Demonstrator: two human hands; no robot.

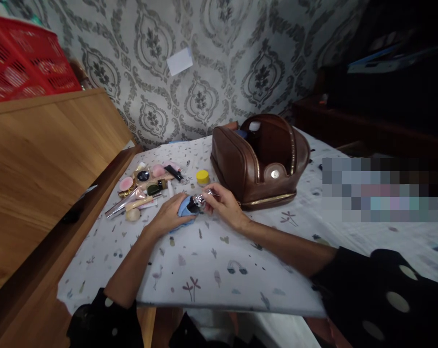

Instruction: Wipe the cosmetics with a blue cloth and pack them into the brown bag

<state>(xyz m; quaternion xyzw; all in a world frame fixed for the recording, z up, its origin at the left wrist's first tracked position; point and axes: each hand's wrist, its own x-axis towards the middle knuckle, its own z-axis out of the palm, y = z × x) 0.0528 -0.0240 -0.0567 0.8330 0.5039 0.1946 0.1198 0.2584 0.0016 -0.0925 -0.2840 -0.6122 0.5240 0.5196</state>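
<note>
My left hand (170, 212) is closed around a light-blue cloth (184, 209) above the patterned white tablecloth. Between both hands is a small shiny silver-and-black container (200, 198); its exact kind does not show. The fingers of my right hand (224, 205) pinch its silver end, while its dark end meets the cloth. Just beyond stands a yellow round jar (202, 177). A pile of cosmetics lies left of my hands, with a pink round compact (126, 183), a black tube (174, 174) and a silvery-pink tube (126, 203).
A brown leather bag (229, 159) stands unzipped behind my right hand, with items inside. On the left, a wooden panel (52, 145) rises beside the table, and a red plastic basket (26, 58) sits on top. A patterned wall (222, 87) closes off the back.
</note>
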